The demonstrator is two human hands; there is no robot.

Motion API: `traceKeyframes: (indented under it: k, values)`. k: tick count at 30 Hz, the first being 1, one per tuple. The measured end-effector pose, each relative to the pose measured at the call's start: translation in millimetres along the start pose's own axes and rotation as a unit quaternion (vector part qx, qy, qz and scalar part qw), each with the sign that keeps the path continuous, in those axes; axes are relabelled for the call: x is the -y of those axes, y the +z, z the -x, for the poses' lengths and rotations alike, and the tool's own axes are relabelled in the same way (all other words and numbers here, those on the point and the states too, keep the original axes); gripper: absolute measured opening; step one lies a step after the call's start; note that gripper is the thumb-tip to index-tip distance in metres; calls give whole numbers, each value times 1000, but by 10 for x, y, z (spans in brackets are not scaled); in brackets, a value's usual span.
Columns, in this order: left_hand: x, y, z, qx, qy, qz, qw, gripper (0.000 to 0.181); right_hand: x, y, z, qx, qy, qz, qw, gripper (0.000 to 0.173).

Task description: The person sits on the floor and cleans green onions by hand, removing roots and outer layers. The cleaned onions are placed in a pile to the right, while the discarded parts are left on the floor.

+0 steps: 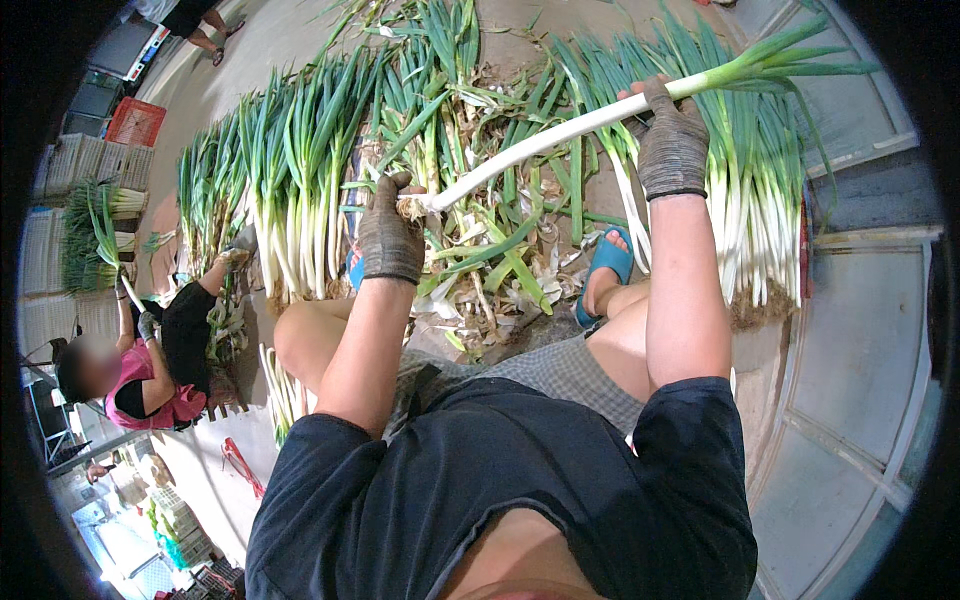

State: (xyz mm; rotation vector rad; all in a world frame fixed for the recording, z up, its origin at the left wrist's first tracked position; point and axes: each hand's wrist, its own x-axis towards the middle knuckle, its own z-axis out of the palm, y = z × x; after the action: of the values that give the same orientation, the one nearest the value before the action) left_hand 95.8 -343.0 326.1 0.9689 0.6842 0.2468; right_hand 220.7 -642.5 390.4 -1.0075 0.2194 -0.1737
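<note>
A long Welsh onion (547, 146) with a bare white shaft stretches between my two gloved hands. My left hand (391, 229) grips its root end, where a small tuft of roots shows at the fingertips. Higher up and to the right, my right hand (671, 135) is closed around the shaft just below the green leaves, which fan out past it. Beneath the onion, a heap of stripped leaves and peelings (517, 262) covers the floor between my feet. Both hands wear grey-brown knit gloves.
Onion bundles stand to the left (300, 187) and right (739, 202). A co-worker (150, 367) sits at the far left, holding another onion. Behind are stacked white crates (97, 165) and a red crate (135, 121). Metal-framed panels (855, 345) line the right side.
</note>
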Motion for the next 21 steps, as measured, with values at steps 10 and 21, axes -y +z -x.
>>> traceKeyframes:
  k: [10,21]
  values:
    - [319,-364,-603,-131,-23,48,990,22,-161,228,154,-26,-15,47,998,34]
    - [278,-1471,-1283,-126,-107,-157,974,57,225,-21,-160,-70,-107,29,991,31]
